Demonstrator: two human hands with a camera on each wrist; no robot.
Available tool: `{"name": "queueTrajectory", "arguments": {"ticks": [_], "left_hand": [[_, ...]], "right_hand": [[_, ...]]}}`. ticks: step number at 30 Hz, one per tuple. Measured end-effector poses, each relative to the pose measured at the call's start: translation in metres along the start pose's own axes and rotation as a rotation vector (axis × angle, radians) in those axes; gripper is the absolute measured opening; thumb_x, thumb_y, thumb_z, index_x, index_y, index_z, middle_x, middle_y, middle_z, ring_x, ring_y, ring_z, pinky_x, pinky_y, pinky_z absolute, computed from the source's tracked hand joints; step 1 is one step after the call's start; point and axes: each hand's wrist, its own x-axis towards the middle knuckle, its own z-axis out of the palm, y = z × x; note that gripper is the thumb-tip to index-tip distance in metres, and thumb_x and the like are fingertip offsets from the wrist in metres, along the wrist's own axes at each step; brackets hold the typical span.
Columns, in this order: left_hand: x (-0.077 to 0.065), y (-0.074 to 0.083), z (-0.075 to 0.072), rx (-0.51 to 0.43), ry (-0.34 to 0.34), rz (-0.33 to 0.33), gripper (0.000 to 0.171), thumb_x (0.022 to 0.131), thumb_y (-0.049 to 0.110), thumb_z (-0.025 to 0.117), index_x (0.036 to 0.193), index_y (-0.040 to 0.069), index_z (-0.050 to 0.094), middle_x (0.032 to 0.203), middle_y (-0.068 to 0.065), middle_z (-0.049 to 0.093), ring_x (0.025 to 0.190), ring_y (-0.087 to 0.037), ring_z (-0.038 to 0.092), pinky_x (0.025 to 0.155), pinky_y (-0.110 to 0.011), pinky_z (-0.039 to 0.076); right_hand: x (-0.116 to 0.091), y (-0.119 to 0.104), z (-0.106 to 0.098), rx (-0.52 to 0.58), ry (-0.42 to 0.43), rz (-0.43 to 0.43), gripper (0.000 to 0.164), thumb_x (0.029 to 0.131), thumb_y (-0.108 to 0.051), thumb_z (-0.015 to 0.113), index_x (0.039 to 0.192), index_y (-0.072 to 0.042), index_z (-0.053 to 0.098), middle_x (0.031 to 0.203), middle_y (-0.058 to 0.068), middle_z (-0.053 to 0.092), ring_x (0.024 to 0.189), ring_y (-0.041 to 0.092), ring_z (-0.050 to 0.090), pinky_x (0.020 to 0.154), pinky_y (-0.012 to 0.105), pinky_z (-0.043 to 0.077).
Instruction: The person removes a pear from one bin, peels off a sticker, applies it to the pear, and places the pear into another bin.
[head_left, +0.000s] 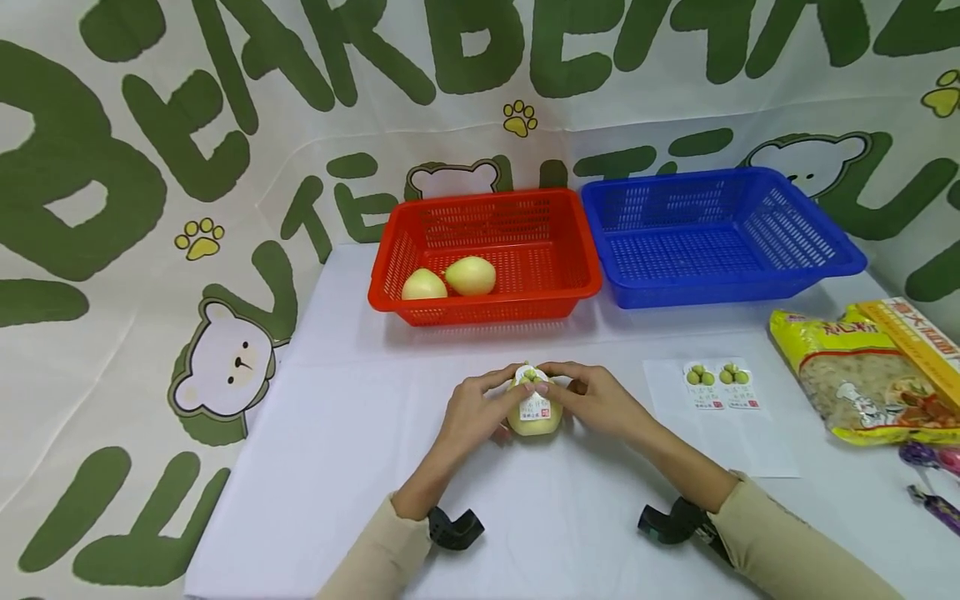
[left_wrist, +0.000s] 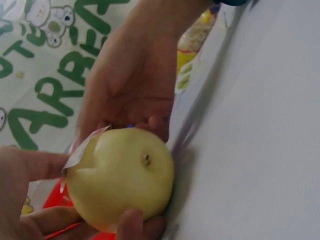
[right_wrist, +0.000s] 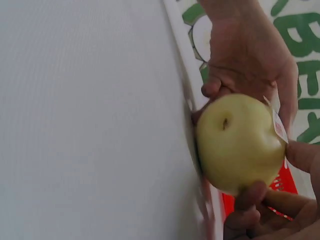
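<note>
A pale yellow pear (head_left: 534,428) is held between both hands at the middle of the white table. My left hand (head_left: 472,410) grips its left side, and my right hand (head_left: 600,402) grips its right side. On the upper face of the pear lies a white label sticker (head_left: 536,408) with a pear picture, both thumbs at it. One edge of the sticker (left_wrist: 85,149) stands away from the skin in the left wrist view. The right wrist view shows the pear's (right_wrist: 240,145) blossom end, with fingers curled around its sides.
Behind the hands, a red basket (head_left: 510,307) holds two pears (head_left: 471,276). A blue basket (head_left: 705,287) stands beside it. Right of the hands lies a white sheet (head_left: 720,442) with two pear stickers (head_left: 716,385), then a yellow food bag (head_left: 862,375) and wrapped candies (head_left: 937,508).
</note>
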Motion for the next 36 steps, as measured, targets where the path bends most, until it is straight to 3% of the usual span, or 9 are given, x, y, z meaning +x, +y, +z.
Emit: {"name": "queueTrajectory", "arguments": {"ticks": [5, 8, 11, 16, 21, 26, 31, 34, 36], "left_hand": [[0.003, 0.000, 0.009, -0.038, 0.084, 0.010, 0.040, 0.086, 0.053, 0.073, 0.119, 0.030, 0.075, 0.083, -0.006, 0.075, 0.044, -0.026, 0.064, 0.046, -0.033, 0.052], [0.007, -0.001, 0.014, -0.049, 0.122, 0.054, 0.035, 0.088, 0.053, 0.071, 0.112, 0.029, 0.078, 0.089, -0.002, 0.076, 0.042, -0.026, 0.064, 0.043, -0.036, 0.053], [0.008, -0.003, 0.016, -0.026, 0.127, 0.101, 0.033, 0.092, 0.052, 0.068, 0.111, 0.028, 0.078, 0.099, -0.003, 0.076, 0.040, -0.024, 0.062, 0.041, -0.037, 0.053], [0.000, -0.007, 0.012, 0.158, 0.026, 0.213, 0.054, 0.093, 0.058, 0.061, 0.135, 0.025, 0.062, 0.117, 0.002, 0.067, 0.051, -0.012, 0.063, 0.046, -0.029, 0.052], [-0.007, -0.011, 0.008, 0.304, -0.072, 0.293, 0.086, 0.080, 0.060, 0.076, 0.151, 0.027, 0.040, 0.136, 0.006, 0.046, 0.080, -0.008, 0.060, 0.063, -0.026, 0.054], [-0.007, -0.012, 0.006, 0.387, -0.095, 0.382, 0.089, 0.073, 0.046, 0.088, 0.148, 0.029, 0.045, 0.138, 0.008, 0.044, 0.105, -0.008, 0.054, 0.084, -0.031, 0.050], [-0.006, -0.014, 0.009, 0.402, -0.117, 0.432, 0.093, 0.068, 0.026, 0.089, 0.149, 0.026, 0.044, 0.140, 0.005, 0.043, 0.114, -0.014, 0.054, 0.090, -0.036, 0.050], [-0.004, -0.014, 0.015, 0.448, -0.096, 0.425, 0.095, 0.065, 0.025, 0.084, 0.150, 0.028, 0.040, 0.141, 0.006, 0.041, 0.105, -0.012, 0.057, 0.081, -0.032, 0.052], [-0.002, -0.011, 0.018, 0.471, -0.076, 0.419, 0.095, 0.064, 0.028, 0.080, 0.149, 0.029, 0.038, 0.141, 0.009, 0.041, 0.097, -0.009, 0.057, 0.072, -0.028, 0.051]], "right_hand": [[0.006, 0.004, 0.007, 0.090, 0.092, 0.056, 0.037, 0.097, -0.045, 0.064, 0.119, -0.017, 0.069, 0.088, 0.007, 0.066, 0.068, 0.020, 0.053, 0.053, 0.026, 0.042], [0.009, 0.006, 0.009, 0.122, 0.127, 0.073, 0.037, 0.097, -0.043, 0.064, 0.116, -0.012, 0.069, 0.098, 0.005, 0.066, 0.074, 0.020, 0.053, 0.058, 0.027, 0.043], [0.010, 0.007, 0.008, 0.122, 0.121, 0.076, 0.038, 0.098, -0.044, 0.063, 0.116, -0.011, 0.069, 0.092, 0.006, 0.065, 0.074, 0.020, 0.052, 0.058, 0.028, 0.044], [0.006, 0.007, -0.007, -0.019, 0.080, -0.009, 0.037, 0.100, -0.043, 0.059, 0.121, -0.015, 0.069, 0.089, 0.003, 0.064, 0.074, 0.021, 0.056, 0.061, 0.031, 0.047], [-0.006, 0.005, -0.040, -0.216, 0.102, -0.162, 0.029, 0.100, -0.034, 0.062, 0.120, -0.015, 0.071, 0.104, -0.003, 0.068, 0.081, 0.017, 0.062, 0.070, 0.034, 0.052], [-0.021, 0.003, -0.083, -0.402, 0.167, -0.282, 0.019, 0.098, -0.021, 0.066, 0.115, -0.013, 0.072, 0.106, -0.003, 0.069, 0.082, 0.014, 0.060, 0.069, 0.029, 0.052], [-0.036, 0.003, -0.133, -0.588, 0.229, -0.261, 0.023, 0.098, -0.017, 0.065, 0.119, -0.010, 0.069, 0.102, 0.003, 0.066, 0.082, 0.019, 0.056, 0.061, 0.026, 0.050], [-0.043, 0.007, -0.166, -0.686, 0.303, -0.224, 0.026, 0.098, -0.016, 0.065, 0.122, -0.006, 0.067, 0.106, 0.010, 0.064, 0.087, 0.026, 0.058, 0.066, 0.036, 0.053], [-0.047, 0.012, -0.189, -0.737, 0.359, -0.187, 0.029, 0.099, -0.016, 0.064, 0.123, -0.002, 0.065, 0.115, 0.018, 0.062, 0.096, 0.034, 0.057, 0.078, 0.050, 0.052]]}}
